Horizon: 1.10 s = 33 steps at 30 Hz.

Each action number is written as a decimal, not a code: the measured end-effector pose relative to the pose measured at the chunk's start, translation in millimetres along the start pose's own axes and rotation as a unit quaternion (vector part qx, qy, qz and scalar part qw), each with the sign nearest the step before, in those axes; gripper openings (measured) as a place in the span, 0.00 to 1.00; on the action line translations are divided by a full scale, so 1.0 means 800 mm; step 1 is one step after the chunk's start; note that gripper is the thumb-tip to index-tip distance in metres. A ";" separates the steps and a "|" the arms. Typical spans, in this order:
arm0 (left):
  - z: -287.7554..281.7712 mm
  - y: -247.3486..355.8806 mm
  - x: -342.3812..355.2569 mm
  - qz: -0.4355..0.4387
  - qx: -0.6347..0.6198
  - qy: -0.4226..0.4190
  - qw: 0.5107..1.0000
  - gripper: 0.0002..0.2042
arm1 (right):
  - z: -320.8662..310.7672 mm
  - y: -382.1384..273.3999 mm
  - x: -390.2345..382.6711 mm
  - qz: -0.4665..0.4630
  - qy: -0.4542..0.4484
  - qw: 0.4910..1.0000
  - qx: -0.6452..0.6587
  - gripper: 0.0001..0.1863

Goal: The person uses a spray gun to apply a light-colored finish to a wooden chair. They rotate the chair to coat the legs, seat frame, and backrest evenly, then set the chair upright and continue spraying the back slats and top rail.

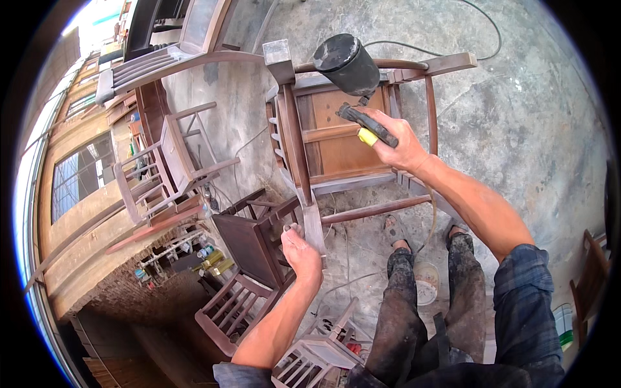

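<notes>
- Right hand (396,139) is closed around the grip of a spray gun (352,77), its dark cup tilted above the wooden chair (336,139).
- Left hand (299,249) grips the chair's leg (312,223), fingers curled about it, steadying the frame lying tipped on the concrete floor (517,129).
- Judging by this, coating is under way; the following pass calls for a steady sweep along the seat panel.
- More unfinished chairs (168,168) stand just left.

Small green, yellow and blue bottles (210,258) stand clustered left of the dark chairs.
</notes>
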<state>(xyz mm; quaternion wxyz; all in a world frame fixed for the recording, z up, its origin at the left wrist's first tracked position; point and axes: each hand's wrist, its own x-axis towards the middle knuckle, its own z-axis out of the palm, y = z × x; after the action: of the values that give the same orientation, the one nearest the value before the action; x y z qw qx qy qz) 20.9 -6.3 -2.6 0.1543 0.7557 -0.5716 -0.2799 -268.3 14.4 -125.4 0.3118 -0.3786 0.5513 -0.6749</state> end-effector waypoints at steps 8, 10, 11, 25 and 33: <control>0.000 -0.005 0.003 0.049 0.062 0.023 0.997 0.18 | -0.016 -0.036 -0.073 0.106 -0.140 0.984 0.019 0.28; 0.000 -0.006 0.004 0.058 0.068 0.025 0.996 0.18 | -0.016 -0.039 -0.101 0.096 -0.169 0.980 0.030 0.28; -0.001 -0.008 0.006 0.064 0.071 0.022 0.995 0.18 | -0.014 -0.040 -0.114 0.097 -0.182 0.978 0.034 0.29; -0.003 -0.020 0.012 0.157 0.136 0.011 0.978 0.18 | 0.020 -0.061 -0.098 0.077 -0.007 0.997 -0.003 0.30; 0.003 0.009 -0.003 0.097 0.085 0.009 0.992 0.18 | -0.031 -0.057 -0.094 0.056 0.105 0.986 -0.118 0.29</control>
<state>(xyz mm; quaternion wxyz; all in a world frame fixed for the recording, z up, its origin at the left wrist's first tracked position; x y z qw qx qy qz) 13.4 -5.7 0.2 0.1211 0.7093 -0.6627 -0.2075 -250.1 99.2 -96.1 0.2425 -0.3089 0.6769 -0.6226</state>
